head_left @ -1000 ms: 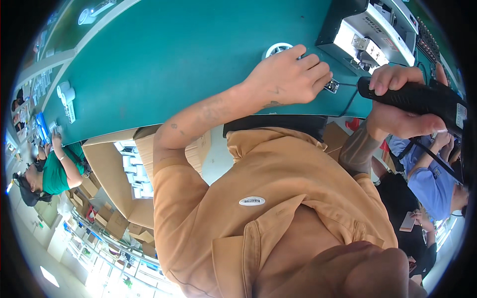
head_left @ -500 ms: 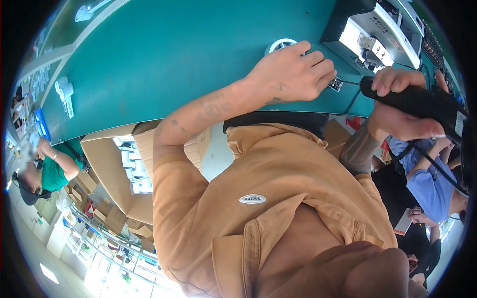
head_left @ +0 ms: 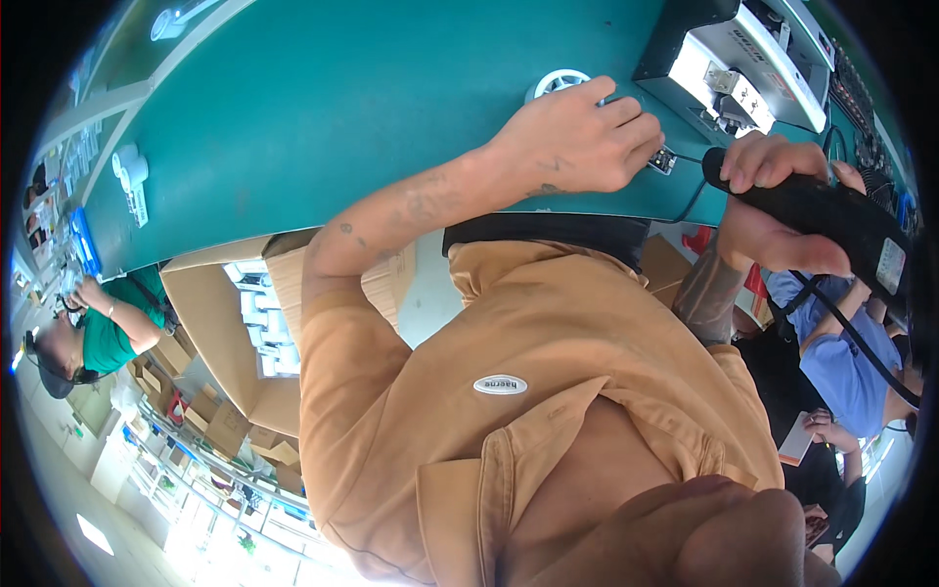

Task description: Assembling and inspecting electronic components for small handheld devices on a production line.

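At a smooth teal-green workbench, a worker in a tan collared shirt points a long, black, rounded handheld tool at a small silver-and-black part; the right hand wraps fingers and thumb around the tool's body, while the left hand bends its fingers inward, close together, over the part, which shows just past them near the bench's front edge. A thin dark shaft runs between tool and part; the step in hand appears to be working its tip against the part, and the next move, on that reading, calls for a steady left hand and a straight shaft.

Beyond stands a black-and-silver boxy machine; a white ring-shaped piece sits partly behind the left hand, its lower side covered. The left fingertips are hidden, so whether they pinch the part cannot be told; nor can the exact meeting of shaft and part, too small to make out; the tool's far end fades into the dark right rim.
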A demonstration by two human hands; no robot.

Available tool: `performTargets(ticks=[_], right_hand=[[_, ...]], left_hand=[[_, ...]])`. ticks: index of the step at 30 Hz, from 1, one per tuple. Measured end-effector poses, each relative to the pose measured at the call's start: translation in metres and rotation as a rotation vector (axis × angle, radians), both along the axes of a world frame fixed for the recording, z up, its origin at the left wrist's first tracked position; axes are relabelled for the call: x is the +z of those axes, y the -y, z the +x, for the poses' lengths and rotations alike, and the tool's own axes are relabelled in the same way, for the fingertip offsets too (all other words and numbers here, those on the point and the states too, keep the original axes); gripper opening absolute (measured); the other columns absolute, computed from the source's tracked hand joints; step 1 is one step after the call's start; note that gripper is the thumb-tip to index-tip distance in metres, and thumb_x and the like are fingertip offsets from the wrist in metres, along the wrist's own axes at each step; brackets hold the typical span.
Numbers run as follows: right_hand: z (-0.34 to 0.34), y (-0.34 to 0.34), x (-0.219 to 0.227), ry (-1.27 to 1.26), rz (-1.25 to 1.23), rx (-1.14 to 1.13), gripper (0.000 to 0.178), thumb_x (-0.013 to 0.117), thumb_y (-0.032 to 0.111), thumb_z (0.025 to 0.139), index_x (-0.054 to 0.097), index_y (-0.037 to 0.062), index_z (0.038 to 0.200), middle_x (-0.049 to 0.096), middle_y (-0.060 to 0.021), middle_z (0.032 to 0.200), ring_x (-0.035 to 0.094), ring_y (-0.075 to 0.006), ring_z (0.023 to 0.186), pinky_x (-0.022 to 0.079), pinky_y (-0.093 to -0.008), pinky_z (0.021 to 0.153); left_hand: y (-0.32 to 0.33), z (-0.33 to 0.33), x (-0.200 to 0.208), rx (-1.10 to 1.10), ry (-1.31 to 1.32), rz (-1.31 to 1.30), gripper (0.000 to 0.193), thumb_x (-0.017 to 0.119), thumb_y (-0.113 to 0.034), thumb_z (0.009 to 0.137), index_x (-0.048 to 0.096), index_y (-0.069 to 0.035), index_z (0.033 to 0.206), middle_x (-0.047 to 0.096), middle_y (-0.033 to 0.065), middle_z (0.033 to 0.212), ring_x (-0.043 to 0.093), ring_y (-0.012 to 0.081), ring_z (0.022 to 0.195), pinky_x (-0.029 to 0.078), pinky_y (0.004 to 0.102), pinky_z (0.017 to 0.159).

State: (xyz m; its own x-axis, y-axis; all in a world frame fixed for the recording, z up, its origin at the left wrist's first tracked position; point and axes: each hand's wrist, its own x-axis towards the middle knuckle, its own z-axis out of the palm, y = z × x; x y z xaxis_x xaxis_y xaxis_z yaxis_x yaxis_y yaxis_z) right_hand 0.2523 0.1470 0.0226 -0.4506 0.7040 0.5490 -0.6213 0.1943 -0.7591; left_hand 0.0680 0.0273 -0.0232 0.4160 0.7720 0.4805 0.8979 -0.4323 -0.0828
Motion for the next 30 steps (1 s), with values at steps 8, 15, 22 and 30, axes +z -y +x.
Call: performTargets(ticks=[8,15,22,30], right_hand=[[0.025,-0.026,0.044,-0.065,0.012,-0.007,0.102,0.032,0.097,0.08,0.053,0.0097,0.128,0.055,-0.0121,0.076,0.051,-0.024,0.058,0.044,-0.04,0.054],[0.002,-0.065,0.041,0.261,0.142,-0.191,0.115,0.022,0.108,0.066,0.057,-0.0006,0.082,0.051,-0.0116,0.066,0.048,-0.0238,0.06,0.042,-0.0386,0.06],[0.019,-0.043,0.04,0.268,0.056,-0.11,0.113,0.026,0.108,0.065,0.054,-0.0004,0.081,0.049,-0.0104,0.066,0.049,-0.0225,0.058,0.042,-0.0374,0.058],[0.014,-0.002,0.024,0.149,-0.036,0.01,0.116,0.027,0.101,0.073,0.051,-0.0016,0.12,0.055,-0.0137,0.076,0.056,-0.0259,0.057,0.048,-0.0413,0.056]], left_hand=[[0.002,0.002,-0.001,0.061,-0.008,-0.017,0.031,0.066,-0.018,0.082,0.075,-0.019,0.112,0.059,-0.0031,0.088,0.061,0.0136,0.086,0.048,0.0331,0.086],[0.002,-0.005,0.011,0.085,0.123,-0.012,0.028,0.074,-0.035,0.085,0.075,-0.019,0.109,0.06,-0.0034,0.087,0.061,0.0145,0.085,0.048,0.0337,0.089],[0.005,-0.013,0.007,0.087,0.102,-0.089,0.034,0.076,-0.043,0.085,0.075,-0.019,0.11,0.06,-0.004,0.085,0.059,0.0144,0.088,0.047,0.034,0.086],[0.007,-0.011,0.002,0.096,0.095,-0.066,0.037,0.078,-0.044,0.081,0.076,-0.018,0.107,0.061,-0.0044,0.085,0.058,0.0138,0.088,0.046,0.0333,0.082]])
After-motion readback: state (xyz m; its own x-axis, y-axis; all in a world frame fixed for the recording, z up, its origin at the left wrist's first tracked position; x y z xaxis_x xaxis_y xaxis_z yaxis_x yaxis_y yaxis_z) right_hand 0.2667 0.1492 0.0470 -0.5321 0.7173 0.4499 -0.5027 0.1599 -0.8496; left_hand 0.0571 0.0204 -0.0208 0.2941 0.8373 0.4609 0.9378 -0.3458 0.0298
